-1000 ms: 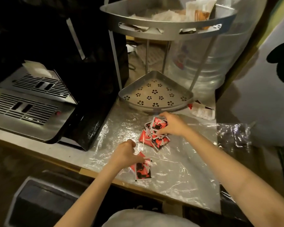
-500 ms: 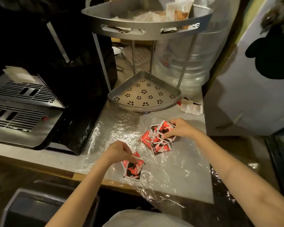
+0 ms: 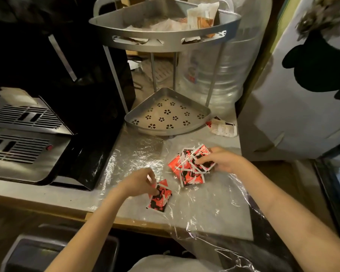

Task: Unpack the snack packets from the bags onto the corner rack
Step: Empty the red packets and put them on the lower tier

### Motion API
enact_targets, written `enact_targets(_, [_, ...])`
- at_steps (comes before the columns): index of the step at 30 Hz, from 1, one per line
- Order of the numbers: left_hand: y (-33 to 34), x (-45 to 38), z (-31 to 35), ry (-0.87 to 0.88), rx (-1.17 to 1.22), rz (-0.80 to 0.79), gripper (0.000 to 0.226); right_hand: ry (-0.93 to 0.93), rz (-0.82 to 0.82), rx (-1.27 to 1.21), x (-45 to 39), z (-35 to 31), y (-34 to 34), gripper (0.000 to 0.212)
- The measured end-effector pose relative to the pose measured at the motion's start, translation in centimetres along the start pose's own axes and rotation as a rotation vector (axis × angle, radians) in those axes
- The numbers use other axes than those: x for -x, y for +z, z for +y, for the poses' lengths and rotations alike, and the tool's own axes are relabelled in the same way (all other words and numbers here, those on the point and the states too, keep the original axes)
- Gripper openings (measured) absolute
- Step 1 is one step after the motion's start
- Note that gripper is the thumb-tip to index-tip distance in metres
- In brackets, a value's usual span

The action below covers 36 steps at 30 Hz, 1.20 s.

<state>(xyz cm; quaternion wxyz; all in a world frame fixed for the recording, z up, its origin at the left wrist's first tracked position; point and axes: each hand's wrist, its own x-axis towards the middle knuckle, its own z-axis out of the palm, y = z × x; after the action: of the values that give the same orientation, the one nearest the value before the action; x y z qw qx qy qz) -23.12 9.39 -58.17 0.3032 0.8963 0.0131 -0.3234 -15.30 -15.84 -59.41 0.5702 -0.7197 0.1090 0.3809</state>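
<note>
**Both hands on red snack packets below the corner rack**

At the far left of the frame a black machine (image 3: 47, 118) with a slotted metal tray stands on the bench (image 3: 214, 222). Low in the centre, the left hand (image 3: 135, 183) pinches a small stack of red-and-black packets (image 3: 159, 198), its grip clenched on their upper edge while they rest on the clear plastic bag (image 3: 137, 154) spread flat over the bench. Just right of it, the right hand (image 3: 222, 160) has its grip closed on a fanned pile of packets (image 3: 188, 165), thumb on top. Above, in the middle of the frame, the corner rack (image 3: 165, 42) shows a bare perforated lower shelf (image 3: 167, 114); pale packets fill its top shelf. One loose packet (image 3: 223, 127) lies right of the lower shelf.
</note>
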Motion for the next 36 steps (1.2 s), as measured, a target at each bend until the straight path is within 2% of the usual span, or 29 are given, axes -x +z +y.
enact_targets(2, [-1.6, -0.2, 0.1, 0.013, 0.176, 0.001, 0.030, 0.010, 0.012, -0.112, -0.1, -0.2, -0.5, 0.037])
enact_targets(5, [-4.1, -0.6, 0.2, 0.058, 0.440, -0.023, 0.039, 0.012, 0.028, -0.239, 0.2, -0.8, -1.3, 0.024])
enact_targets(8, [-5.6, -1.8, 0.1, 0.085, 0.787, -0.030, 0.060, 0.039, 0.012, -0.407, 0.5, -1.0, -2.0, 0.015])
enact_targets(10, [-5.4, -2.8, 0.0, 0.060, 1.200, -0.078, 0.072, 0.046, 0.027, -0.510, 0.6, -0.7, -2.3, 0.031])
enact_targets(12, [-4.4, -3.4, 0.2, 0.032, 1.410, -0.160, 0.079, 0.040, 0.054, -0.584, 0.9, -0.4, -2.3, 0.050])
enact_targets(15, [-2.9, -3.7, 1.5, 0.066, 1.343, -0.244, 0.075, 0.033, 0.086, -0.619, 1.0, 0.3, -2.4, 0.067])
enact_targets(17, [-2.7, -4.3, 2.2, 0.039, 1.341, -0.261, 0.071, 0.033, 0.087, -0.622, 1.2, 0.5, -2.3, 0.070])
enact_targets(18, [-2.7, -4.7, 2.6, 0.020, 1.352, -0.265, 0.063, 0.032, 0.077, -0.620, 1.3, 0.4, -2.2, 0.065])
enact_targets(20, [-2.7, -5.4, 3.4, -0.019, 1.352, -0.246, 0.037, 0.023, 0.069, -0.617, 1.6, 0.0, -2.0, 0.036])
enact_targets(22, [-2.6, -6.0, 3.8, -0.043, 1.332, -0.239, 0.022, 0.023, 0.072, -0.605, 1.7, -0.5, -1.9, 0.012])
enact_targets(23, [-2.6, -6.2, 3.8, -0.044, 1.314, -0.237, 0.021, 0.020, 0.071, -0.594, 1.7, -0.7, -1.8, 0.011])
enact_targets(26, [-2.7, -6.7, 3.9, -0.042, 1.258, -0.204, 0.033, -0.002, 0.042, -0.550, 1.7, -1.1, -1.6, 0.030])
enact_targets(29, [-2.9, -6.5, 4.7, 0.038, 1.240, -0.213, 0.021, -0.024, 0.052, -0.490, 2.0, -1.9, -1.6, 0.008])
enact_targets(31, [-3.3, -6.2, 5.2, 0.105, 1.187, -0.238, 0.024, -0.064, 0.037, -0.458, 2.2, -2.6, -1.3, 0.008])
enact_targets(34, [-4.1, -5.9, 6.0, 0.171, 1.083, -0.150, 0.045, -0.151, 0.044, -0.396, 2.3, -4.0, -1.0, 0.016])
enact_targets(36, [-4.7, -5.6, 6.8, 0.221, 1.005, -0.044, 0.044, -0.233, 0.069, -0.333, 2.7, -5.3, -0.7, 0.021])
